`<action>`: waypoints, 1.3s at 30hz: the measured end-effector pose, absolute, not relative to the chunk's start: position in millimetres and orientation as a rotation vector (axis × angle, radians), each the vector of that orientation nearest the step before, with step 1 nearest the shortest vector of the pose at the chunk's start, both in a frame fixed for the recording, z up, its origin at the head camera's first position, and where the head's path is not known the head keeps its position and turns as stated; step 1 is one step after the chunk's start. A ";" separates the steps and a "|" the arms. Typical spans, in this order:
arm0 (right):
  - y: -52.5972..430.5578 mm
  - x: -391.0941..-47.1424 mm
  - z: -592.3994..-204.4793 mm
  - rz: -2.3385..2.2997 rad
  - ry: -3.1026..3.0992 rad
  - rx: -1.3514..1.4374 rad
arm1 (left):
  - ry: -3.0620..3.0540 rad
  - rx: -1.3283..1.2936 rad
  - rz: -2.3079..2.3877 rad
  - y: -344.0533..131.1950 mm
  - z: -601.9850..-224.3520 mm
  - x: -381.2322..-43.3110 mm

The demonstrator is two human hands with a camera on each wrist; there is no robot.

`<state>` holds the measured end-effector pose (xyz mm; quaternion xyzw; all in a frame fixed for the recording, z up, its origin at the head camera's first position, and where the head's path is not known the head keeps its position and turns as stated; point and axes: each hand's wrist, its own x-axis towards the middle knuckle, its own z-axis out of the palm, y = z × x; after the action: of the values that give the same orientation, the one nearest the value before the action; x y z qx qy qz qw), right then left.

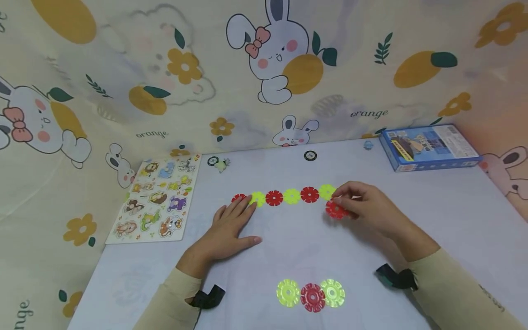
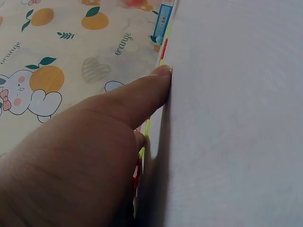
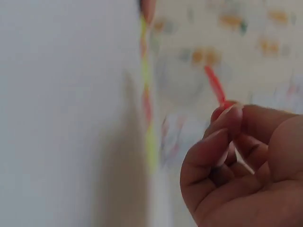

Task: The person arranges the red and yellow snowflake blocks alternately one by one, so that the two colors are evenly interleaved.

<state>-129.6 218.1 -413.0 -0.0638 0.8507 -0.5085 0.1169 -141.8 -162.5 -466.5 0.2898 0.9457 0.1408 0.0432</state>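
Observation:
A row of red and yellow-green notched plastic discs (image 1: 274, 198) lies across the middle of the table, colours alternating. My right hand (image 1: 371, 208) pinches a red notched disc (image 1: 336, 210) between thumb and fingertips, held up off the table just below the row's right-end yellow-green disc (image 1: 327, 192). In the right wrist view the pinched red disc (image 3: 216, 85) shows edge-on. My left hand (image 1: 231, 227) rests with fingers spread at the row's left end, fingertips over the left-end red disc (image 1: 238, 197) and by the yellow-green one beside it.
Nearer me lie two yellow-green discs and a red disc (image 1: 312, 297) side by side. An animal puzzle board (image 1: 154, 199) is at the left, a blue box (image 1: 431, 147) at the back right. Small round black pieces (image 1: 310, 156) and little figures (image 1: 222, 165) sit along the back edge.

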 end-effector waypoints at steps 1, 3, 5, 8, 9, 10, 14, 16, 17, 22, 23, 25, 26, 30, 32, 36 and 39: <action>228.7 -134.8 -417.4 -1.466 2.519 -0.112 | 2.891 0.883 0.433 -162.6 -466.0 -141.8; 246.4 -142.6 -426.2 -1.430 2.557 0.022 | 2.883 0.880 0.438 -162.7 -465.3 -141.6; 257.7 -146.6 -431.9 -1.388 2.583 0.101 | 2.881 0.878 0.440 -162.8 -464.8 -141.5; 264.3 -148.9 -433.2 -1.304 2.644 0.103 | 2.882 0.879 0.442 -162.8 -464.9 -141.3; 264.6 -148.9 -431.5 -1.232 2.683 0.065 | 2.881 0.878 0.443 -162.7 -465.0 -141.4; 264.0 -148.7 -429.4 -1.142 2.719 0.009 | 2.881 0.879 0.443 -162.7 -465.4 -141.4; 255.0 -142.1 -419.0 -0.722 2.795 -0.217 | 2.880 0.877 0.439 -162.6 -466.6 -141.8; 249.7 -137.2 -417.1 -0.553 2.790 -0.322 | 2.883 0.877 0.435 -162.5 -466.6 -141.9; 247.2 -134.8 -417.1 -0.493 2.788 -0.339 | 2.884 0.876 0.431 -162.6 -466.4 -141.9; 240.8 -130.2 -422.6 -0.419 2.833 -0.349 | 2.886 0.881 0.426 -163.3 -465.6 -141.6; 239.6 -130.4 -423.9 -0.431 2.843 -0.341 | 2.884 0.879 0.427 -163.5 -465.4 -141.5; 237.8 -130.7 -426.1 -0.446 2.858 -0.338 | 2.882 0.879 0.432 -163.6 -464.7 -141.1; 237.3 -130.8 -427.1 -0.448 2.867 -0.337 | 2.882 0.879 0.433 -163.5 -464.3 -141.0; 235.2 -131.1 -428.7 -0.439 2.884 -0.344 | 2.886 0.881 0.437 -163.2 -463.5 -140.7; 234.7 -130.8 -428.6 -0.429 2.884 -0.346 | 2.889 0.884 0.436 -163.2 -463.8 -140.9; 234.1 -129.9 -428.7 -0.417 2.877 -0.348 | 2.893 0.883 0.430 -163.2 -464.6 -140.9; 234.4 -129.4 -429.2 -0.413 2.881 -0.349 | 2.892 0.883 0.431 -162.6 -464.7 -141.0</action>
<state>-129.4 234.4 -429.2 -0.1185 0.9774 -0.1402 0.1048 -141.0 -162.6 -464.7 0.2888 0.9459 0.1411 0.0438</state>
